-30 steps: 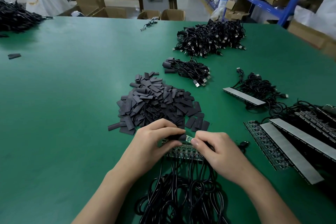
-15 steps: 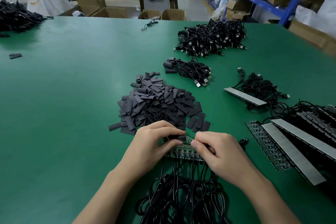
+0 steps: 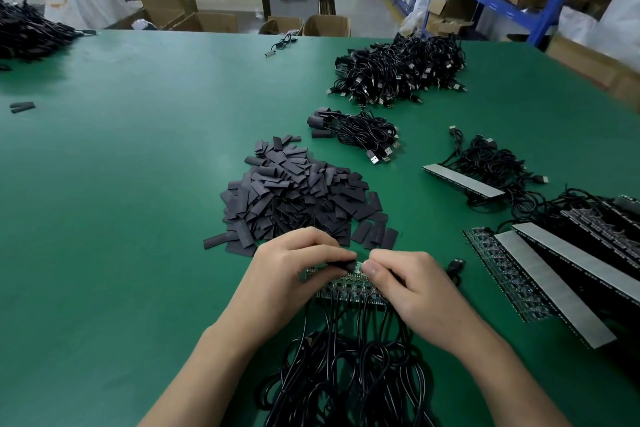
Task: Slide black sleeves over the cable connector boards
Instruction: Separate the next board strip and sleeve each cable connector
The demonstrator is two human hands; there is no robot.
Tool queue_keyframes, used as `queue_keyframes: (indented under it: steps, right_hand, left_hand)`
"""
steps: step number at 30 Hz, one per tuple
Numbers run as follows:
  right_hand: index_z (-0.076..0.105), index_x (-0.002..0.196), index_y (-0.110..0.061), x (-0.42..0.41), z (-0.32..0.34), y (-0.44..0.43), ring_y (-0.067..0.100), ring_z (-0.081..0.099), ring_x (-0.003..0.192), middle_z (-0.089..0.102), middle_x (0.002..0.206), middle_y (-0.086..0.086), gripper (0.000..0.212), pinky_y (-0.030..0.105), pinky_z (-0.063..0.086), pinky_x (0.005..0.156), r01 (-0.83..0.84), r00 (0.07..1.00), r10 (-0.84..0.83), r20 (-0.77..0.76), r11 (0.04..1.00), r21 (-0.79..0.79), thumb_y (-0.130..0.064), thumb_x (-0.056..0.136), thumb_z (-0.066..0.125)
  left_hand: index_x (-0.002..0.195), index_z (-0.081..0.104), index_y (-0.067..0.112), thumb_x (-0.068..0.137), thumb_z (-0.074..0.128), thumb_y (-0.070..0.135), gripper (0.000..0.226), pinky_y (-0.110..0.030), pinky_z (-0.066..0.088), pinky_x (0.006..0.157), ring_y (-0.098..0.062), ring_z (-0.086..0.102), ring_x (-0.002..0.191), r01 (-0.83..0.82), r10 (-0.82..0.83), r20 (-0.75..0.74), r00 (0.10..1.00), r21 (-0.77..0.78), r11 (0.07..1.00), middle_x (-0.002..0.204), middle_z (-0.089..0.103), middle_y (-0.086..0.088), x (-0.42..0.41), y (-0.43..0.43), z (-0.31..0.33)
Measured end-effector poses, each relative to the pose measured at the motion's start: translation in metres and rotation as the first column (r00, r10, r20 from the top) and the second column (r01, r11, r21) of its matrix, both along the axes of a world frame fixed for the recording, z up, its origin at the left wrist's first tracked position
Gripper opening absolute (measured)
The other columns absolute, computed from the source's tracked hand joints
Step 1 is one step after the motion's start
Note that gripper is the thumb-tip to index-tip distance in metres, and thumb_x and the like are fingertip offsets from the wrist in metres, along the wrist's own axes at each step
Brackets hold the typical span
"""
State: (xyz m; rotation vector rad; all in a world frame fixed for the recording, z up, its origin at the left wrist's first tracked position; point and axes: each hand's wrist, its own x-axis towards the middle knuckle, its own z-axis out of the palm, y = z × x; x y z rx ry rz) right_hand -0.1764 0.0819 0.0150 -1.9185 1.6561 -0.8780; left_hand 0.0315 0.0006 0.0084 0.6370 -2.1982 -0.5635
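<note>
The left hand pinches a black sleeve at the far edge of the connector board strip on the tabletop, while the right hand grips that strip, apparently steadying it.

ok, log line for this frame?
step: sleeving | left hand: pinches black sleeve | right hand: pinches connector board | fit: board end partly exposed | sleeve pile: beyond hands

Sleeve is mostly hidden under the left hand; board is half covered by the right hand. Cables at six o'clock are cut off; shelves at one o'clock are blurred.
</note>
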Motion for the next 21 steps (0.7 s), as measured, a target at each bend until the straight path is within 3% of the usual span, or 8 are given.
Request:
queue_keyframes:
  steps: [4, 7, 14, 19, 21]
  right_hand:
    - [0.042, 0.069, -0.027, 0.0018, -0.0011, 0.0004, 0.005, 0.038, 0.054, 0.043, 0.058, -0.011, 0.043, 0.024, 0.031, 0.053, -0.01, 1.0, 0.01, 0.022, 1.0, 0.014, -0.057, 0.1, 0.038]
    - [0.055, 0.077, -0.025, -0.0016, 0.0028, 0.0006, 0.006, 0.044, 0.058, 0.05, 0.063, -0.013, 0.039, 0.022, 0.033, 0.056, -0.003, 0.999, 0.002, 0.05, 1.0, 0.018, -0.053, 0.1, 0.04]
    - [0.06, 0.075, -0.034, -0.0058, 0.0046, 0.0005, 0.008, 0.053, 0.067, 0.057, 0.072, -0.013, 0.029, 0.02, 0.037, 0.062, 0.045, 0.998, -0.047, 0.05, 0.998, 0.038, -0.035, 0.103, 0.051]
    - [0.065, 0.08, -0.031, -0.0042, 0.0019, -0.0013, 0.013, 0.055, 0.079, 0.058, 0.077, -0.009, 0.024, 0.022, 0.04, 0.069, 0.085, 0.996, -0.085, 0.003, 0.996, -0.038, -0.023, 0.102, 0.06]
    - [0.064, 0.084, -0.03, 0.0002, 0.001, -0.0019, 0.01, 0.054, 0.081, 0.057, 0.081, -0.016, 0.018, 0.018, 0.036, 0.07, 0.093, 0.995, -0.094, -0.014, 0.992, -0.086, -0.025, 0.101, 0.061]
  left_hand:
    - [0.11, 0.08, 0.02, 0.09, 0.079, 0.026, 0.021, -0.03, 0.057, 0.083, -0.005, 0.069, 0.096, 0.022, -0.022, 0.012, 1.0, 0.039, 0.999, 0.104, 0.071, 0.01, -0.0011, 0.0012, -0.0001]
    - [0.11, 0.08, 0.021, 0.088, 0.079, 0.028, 0.023, -0.029, 0.057, 0.084, -0.003, 0.068, 0.097, -0.013, 0.012, 0.009, 1.0, 0.066, 0.998, 0.104, 0.071, 0.011, -0.0007, 0.0016, 0.0008]
    - [0.11, 0.08, 0.022, 0.087, 0.077, 0.03, 0.024, -0.027, 0.057, 0.085, -0.001, 0.068, 0.096, -0.061, 0.061, 0.002, 0.998, 0.063, 0.996, 0.103, 0.071, 0.011, 0.0, 0.0039, 0.0034]
    - [0.109, 0.08, 0.019, 0.087, 0.079, 0.027, 0.023, -0.028, 0.058, 0.083, -0.002, 0.068, 0.094, -0.071, 0.071, -0.006, 0.997, 0.054, 0.996, 0.101, 0.071, 0.01, -0.0026, 0.0047, 0.0008]
    - [0.108, 0.08, 0.019, 0.088, 0.08, 0.027, 0.022, -0.028, 0.058, 0.082, -0.003, 0.069, 0.093, -0.072, 0.072, -0.009, 0.997, 0.046, 0.996, 0.101, 0.071, 0.01, -0.0048, 0.0064, -0.001]
